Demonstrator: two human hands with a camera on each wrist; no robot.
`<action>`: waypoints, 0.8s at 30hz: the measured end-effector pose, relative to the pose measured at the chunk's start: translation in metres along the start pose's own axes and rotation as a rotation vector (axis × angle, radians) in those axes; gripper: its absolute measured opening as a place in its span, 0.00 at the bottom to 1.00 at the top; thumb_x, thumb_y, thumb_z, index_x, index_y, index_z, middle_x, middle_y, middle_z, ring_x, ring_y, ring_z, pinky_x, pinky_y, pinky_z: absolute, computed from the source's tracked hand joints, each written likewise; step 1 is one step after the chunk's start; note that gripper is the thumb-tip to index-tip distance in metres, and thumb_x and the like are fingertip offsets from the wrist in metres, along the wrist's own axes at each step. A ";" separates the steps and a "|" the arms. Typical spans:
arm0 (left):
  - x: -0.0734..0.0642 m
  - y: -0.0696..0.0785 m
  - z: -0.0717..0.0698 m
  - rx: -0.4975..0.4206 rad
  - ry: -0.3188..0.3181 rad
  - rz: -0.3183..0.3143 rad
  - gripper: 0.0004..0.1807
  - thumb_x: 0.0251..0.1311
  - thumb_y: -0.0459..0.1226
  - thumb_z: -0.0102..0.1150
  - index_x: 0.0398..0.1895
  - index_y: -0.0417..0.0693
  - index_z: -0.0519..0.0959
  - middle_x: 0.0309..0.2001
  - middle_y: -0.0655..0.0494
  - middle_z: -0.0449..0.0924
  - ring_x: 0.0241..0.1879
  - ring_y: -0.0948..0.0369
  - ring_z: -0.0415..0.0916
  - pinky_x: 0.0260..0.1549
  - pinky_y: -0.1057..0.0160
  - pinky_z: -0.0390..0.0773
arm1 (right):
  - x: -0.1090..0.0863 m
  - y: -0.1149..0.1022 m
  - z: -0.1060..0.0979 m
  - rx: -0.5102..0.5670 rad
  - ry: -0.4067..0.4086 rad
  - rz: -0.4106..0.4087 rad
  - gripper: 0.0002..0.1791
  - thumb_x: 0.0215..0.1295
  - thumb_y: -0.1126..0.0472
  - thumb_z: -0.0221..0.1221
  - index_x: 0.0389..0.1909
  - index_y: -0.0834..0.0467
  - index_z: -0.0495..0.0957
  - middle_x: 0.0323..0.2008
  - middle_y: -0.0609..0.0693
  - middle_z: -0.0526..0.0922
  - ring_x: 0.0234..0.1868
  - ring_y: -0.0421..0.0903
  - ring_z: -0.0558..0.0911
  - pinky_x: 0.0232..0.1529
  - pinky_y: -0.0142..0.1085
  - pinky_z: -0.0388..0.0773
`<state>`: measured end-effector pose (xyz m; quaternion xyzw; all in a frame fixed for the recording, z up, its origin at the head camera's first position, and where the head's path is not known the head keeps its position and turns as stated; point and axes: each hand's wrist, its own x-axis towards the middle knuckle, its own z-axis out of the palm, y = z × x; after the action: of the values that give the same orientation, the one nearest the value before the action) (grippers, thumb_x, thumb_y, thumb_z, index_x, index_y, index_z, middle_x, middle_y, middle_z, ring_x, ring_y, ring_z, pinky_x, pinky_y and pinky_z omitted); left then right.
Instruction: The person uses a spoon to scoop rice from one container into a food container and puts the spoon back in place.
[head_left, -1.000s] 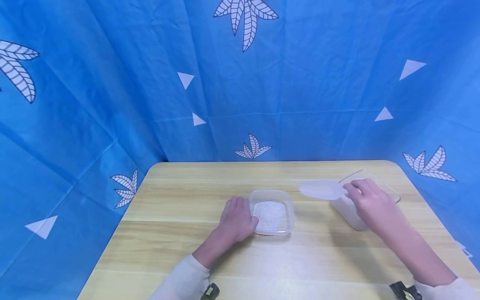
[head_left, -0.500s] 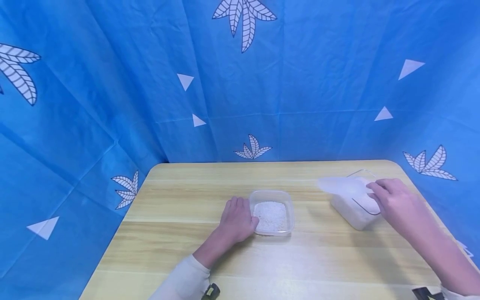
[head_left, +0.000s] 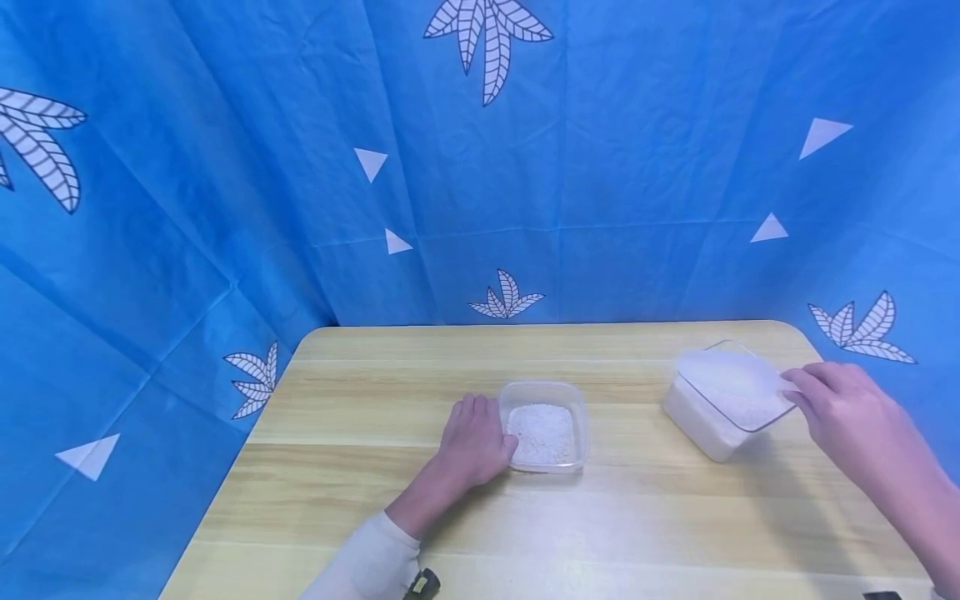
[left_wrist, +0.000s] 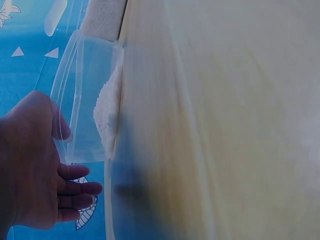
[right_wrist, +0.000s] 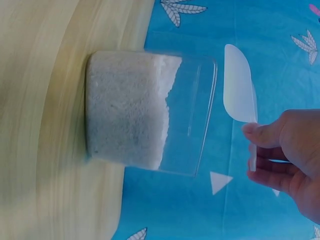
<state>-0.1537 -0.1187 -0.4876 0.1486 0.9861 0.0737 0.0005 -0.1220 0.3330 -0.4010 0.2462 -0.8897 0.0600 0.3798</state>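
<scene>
A clear plastic container holding white grains like rice stands mid-table. My left hand grips its left side; in the left wrist view the thumb lies at the rim and the fingers outside the wall. My right hand pinches the handle of a translucent white scoop between thumb and fingers. The scoop is over the open top of a larger clear bin, about two-thirds full of similar grains. In the right wrist view, the scoop is apart from the bin's rim.
The light wooden table carries both containers, the bin to the right of the smaller one. Blue curtain with white leaves and triangles hangs behind the table and at its sides.
My right hand has moved right and slightly back toward me with the scoop, from left of the bin to over its opening. The left hand and smaller container stay put.
</scene>
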 end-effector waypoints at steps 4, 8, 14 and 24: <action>0.000 -0.001 0.000 -0.004 -0.005 -0.005 0.19 0.63 0.50 0.47 0.41 0.41 0.71 0.37 0.51 0.67 0.42 0.54 0.61 0.50 0.55 0.68 | -0.003 0.003 -0.001 -0.009 -0.001 0.001 0.43 0.84 0.39 0.32 0.40 0.70 0.84 0.35 0.65 0.85 0.40 0.65 0.81 0.40 0.56 0.78; -0.001 -0.001 0.000 -0.013 -0.009 -0.008 0.19 0.62 0.50 0.46 0.40 0.42 0.70 0.37 0.52 0.66 0.41 0.54 0.60 0.49 0.56 0.67 | -0.008 0.008 -0.001 -0.020 -0.007 0.028 0.43 0.83 0.38 0.31 0.40 0.70 0.84 0.36 0.66 0.85 0.40 0.66 0.81 0.40 0.58 0.78; -0.002 0.001 0.000 -0.023 -0.011 -0.003 0.20 0.62 0.50 0.46 0.41 0.41 0.70 0.37 0.52 0.66 0.42 0.55 0.60 0.50 0.56 0.66 | -0.014 0.015 -0.004 -0.041 0.002 0.058 0.45 0.83 0.37 0.29 0.38 0.69 0.84 0.35 0.68 0.84 0.40 0.68 0.80 0.40 0.59 0.77; -0.001 -0.001 0.000 -0.036 -0.006 -0.008 0.20 0.62 0.49 0.47 0.42 0.40 0.71 0.38 0.51 0.67 0.43 0.54 0.62 0.52 0.55 0.68 | -0.020 0.022 -0.007 -0.107 -0.007 0.113 0.44 0.82 0.41 0.24 0.36 0.70 0.82 0.36 0.70 0.83 0.37 0.71 0.78 0.39 0.63 0.77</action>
<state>-0.1531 -0.1196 -0.4878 0.1447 0.9853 0.0909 0.0064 -0.1164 0.3615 -0.4084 0.1752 -0.9053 0.0329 0.3855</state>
